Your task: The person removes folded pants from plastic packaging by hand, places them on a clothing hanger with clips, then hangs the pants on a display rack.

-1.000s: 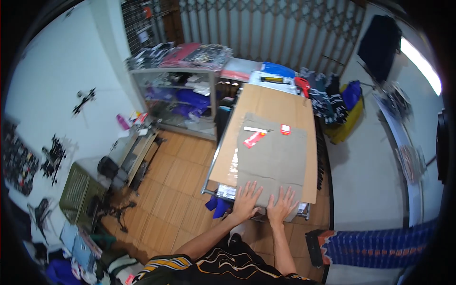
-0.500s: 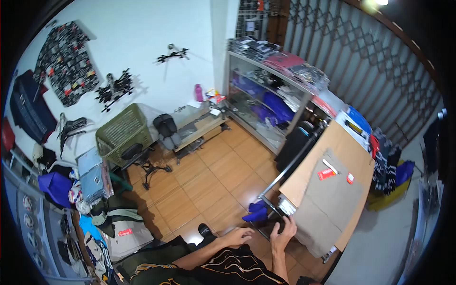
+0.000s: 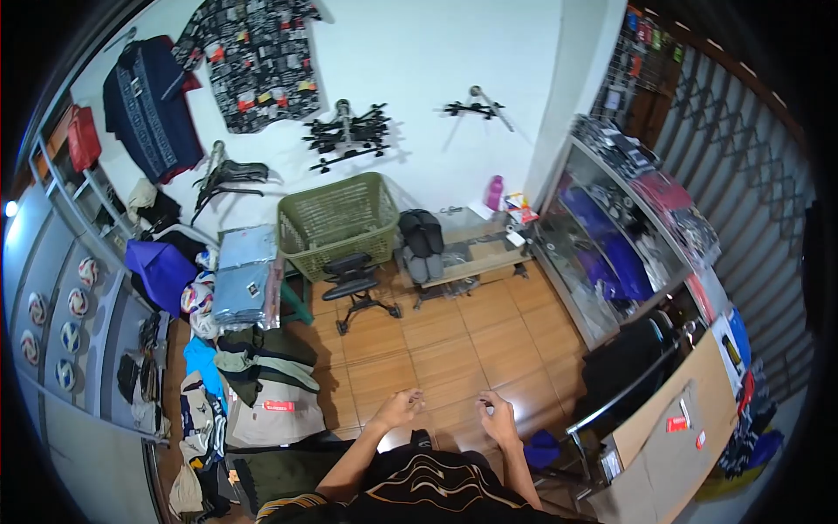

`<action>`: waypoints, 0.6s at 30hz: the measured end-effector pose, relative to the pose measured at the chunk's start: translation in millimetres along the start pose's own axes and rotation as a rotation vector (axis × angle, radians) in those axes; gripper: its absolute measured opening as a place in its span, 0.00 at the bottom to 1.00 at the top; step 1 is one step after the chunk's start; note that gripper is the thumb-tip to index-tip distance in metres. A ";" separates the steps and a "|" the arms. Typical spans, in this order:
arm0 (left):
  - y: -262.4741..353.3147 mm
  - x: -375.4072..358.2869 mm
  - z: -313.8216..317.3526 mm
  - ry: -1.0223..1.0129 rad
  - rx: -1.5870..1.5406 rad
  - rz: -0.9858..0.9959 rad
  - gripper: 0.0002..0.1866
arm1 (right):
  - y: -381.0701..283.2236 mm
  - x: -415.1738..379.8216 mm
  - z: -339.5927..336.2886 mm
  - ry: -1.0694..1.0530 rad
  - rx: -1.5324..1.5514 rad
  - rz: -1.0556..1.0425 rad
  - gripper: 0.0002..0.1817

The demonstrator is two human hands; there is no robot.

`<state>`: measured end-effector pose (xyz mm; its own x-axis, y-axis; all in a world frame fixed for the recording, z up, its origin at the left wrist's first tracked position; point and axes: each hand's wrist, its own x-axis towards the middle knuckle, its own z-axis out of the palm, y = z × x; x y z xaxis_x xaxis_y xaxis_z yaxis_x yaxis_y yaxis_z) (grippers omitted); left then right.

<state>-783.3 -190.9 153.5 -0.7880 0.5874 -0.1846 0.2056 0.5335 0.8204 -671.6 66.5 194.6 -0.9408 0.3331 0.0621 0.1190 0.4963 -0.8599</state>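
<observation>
My left hand [image 3: 400,408] hovers in front of my body above the tiled floor, fingers loosely bent and holding nothing I can see. Level with it and a short way to the right is my right hand [image 3: 497,415], its fingers curled but apart, also with nothing visible in it. Neither touches a garment. Left of my left hand lie beige folded trousers [image 3: 301,424] with a red label, and dark green garments [image 3: 271,358] partly over them. To the right, a grey-beige folded garment [image 3: 650,458] with red tags rests on a wooden tabletop [image 3: 720,410].
A green plastic basket [image 3: 336,223] stands by the wall, with a small black swivel chair [image 3: 353,284] before it. A glass display case [image 3: 602,253] stands at the back right. Metal table rails [image 3: 624,397] are close to my right. Packed light-blue clothes [image 3: 247,271] are stacked left.
My view has swung left, so the table now sits farther right. My right hand has left the table's edge and come in front of my body, near my left hand.
</observation>
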 end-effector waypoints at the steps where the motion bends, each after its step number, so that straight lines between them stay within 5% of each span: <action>1: -11.2 2.8 -7.3 0.060 -0.029 0.010 0.23 | -5.2 10.4 9.6 -0.039 0.021 -0.009 0.13; 18: -36.0 91.7 -113.2 0.270 -0.298 -0.184 0.23 | -18.8 226.4 112.5 -0.370 0.070 -0.100 0.14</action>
<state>-928.6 -225.1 168.2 -0.9274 0.2975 -0.2268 -0.0978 0.3922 0.9147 -922.5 42.5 167.8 -0.9991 -0.0326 -0.0288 0.0110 0.4514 -0.8923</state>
